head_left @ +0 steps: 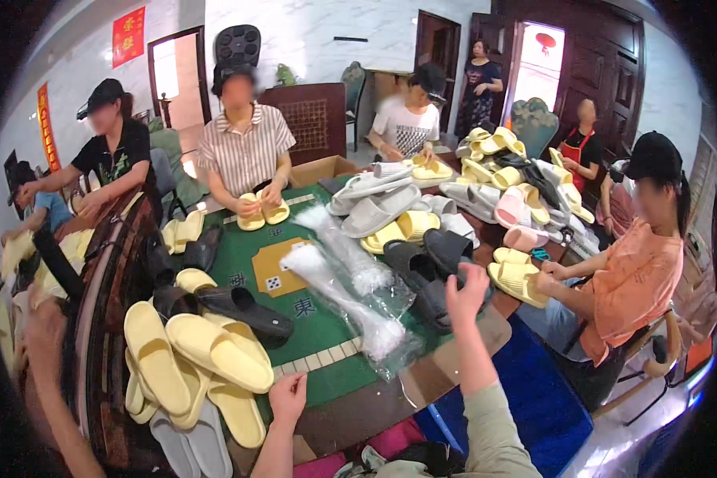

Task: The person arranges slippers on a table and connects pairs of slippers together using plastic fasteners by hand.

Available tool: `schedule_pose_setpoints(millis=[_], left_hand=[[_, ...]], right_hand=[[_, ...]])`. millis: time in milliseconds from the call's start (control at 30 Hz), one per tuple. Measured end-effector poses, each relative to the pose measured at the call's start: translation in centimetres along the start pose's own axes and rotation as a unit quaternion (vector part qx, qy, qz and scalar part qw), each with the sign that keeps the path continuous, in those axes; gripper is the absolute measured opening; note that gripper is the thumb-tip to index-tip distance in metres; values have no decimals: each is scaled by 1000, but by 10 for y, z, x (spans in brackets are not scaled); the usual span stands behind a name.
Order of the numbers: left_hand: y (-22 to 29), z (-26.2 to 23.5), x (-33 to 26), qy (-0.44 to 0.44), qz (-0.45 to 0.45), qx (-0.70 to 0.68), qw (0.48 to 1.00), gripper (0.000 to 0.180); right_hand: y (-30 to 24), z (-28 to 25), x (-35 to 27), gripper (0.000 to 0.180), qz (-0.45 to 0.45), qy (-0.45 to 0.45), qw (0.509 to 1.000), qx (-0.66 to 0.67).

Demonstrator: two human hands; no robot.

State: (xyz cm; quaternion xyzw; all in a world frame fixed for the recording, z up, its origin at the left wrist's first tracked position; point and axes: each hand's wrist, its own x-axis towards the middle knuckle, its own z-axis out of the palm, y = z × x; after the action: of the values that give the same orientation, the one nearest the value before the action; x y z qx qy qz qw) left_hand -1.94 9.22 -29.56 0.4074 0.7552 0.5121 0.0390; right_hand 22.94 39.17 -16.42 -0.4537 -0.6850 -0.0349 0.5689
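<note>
My left hand (287,396) is closed at the table's near edge, beside the pale yellow slippers (219,350); whatever its fingers hold, if anything, is too small to make out. Over to the right, my right hand (467,292) reaches forward with its fingers apart, at the black slippers (417,275); I cannot tell whether it touches them. Between my hands lie two clear plastic bags (338,291) with bunches of thin white strips or ties. A black slipper (245,313) rests by the yellow pile, and grey slippers (195,442) lie at its near end.
Slippers in grey, yellow, pink and black are heaped on the far right of the green table (327,384). Several people sit around it; one holds yellow slippers (263,210), another a yellow pair (519,276). Another person's blurred arm (52,374) enters at lower left. Teal scissors (540,254) lie right.
</note>
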Motion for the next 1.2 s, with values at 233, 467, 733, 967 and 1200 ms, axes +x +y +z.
schedule_pose_setpoints(millis=[233, 467, 733, 967, 1200], left_hand=[[5, 7, 4, -3, 23, -3, 1000, 12], [3, 10, 6, 5, 53, 0, 999, 10], [7, -1, 4, -15, 38, -15, 999, 12], [59, -40, -12, -73, 2, -341, 937, 51], [87, -88, -37, -20, 41, -172, 984, 95]], right_hand=[[110, 47, 30, 38, 108, -163, 981, -1], [69, 55, 32, 31, 121, -9, 983, 141], [-82, -68, 42, 26, 69, -35, 947, 311], [-162, -149, -46, 45, 88, -301, 853, 416], [-209, -92, -168, 31, 18, -484, 794, 367]])
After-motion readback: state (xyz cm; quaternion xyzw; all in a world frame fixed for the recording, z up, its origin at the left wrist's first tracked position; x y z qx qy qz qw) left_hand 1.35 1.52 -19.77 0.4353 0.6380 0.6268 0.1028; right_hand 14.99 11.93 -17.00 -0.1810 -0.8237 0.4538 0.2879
